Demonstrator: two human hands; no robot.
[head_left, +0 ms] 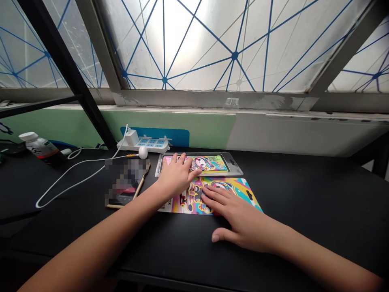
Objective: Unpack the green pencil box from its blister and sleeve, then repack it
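My left hand [176,174] lies with its fingers spread over the left part of a clear plastic blister tray [235,167]. Inside the tray shows a colorful cartoon-printed piece [209,163], partly covered by that hand. Nearer to me, a bright cartoon backing card [194,198] rests flat on the black desk, just below the tray. My right hand [237,215] is laid on the right part of this card, fingers stretched out and thumb apart over the desk. Neither hand grips anything. The card's lower right portion is hidden under my right hand.
Left of the card stands a picture frame [140,186], its content blurred. Behind it are a white power strip [152,144] with a plugged charger [131,138] and a looping white cable [57,176]. A white-capped bottle [39,148] is farther left. A black metal post [91,101] slants up at left.
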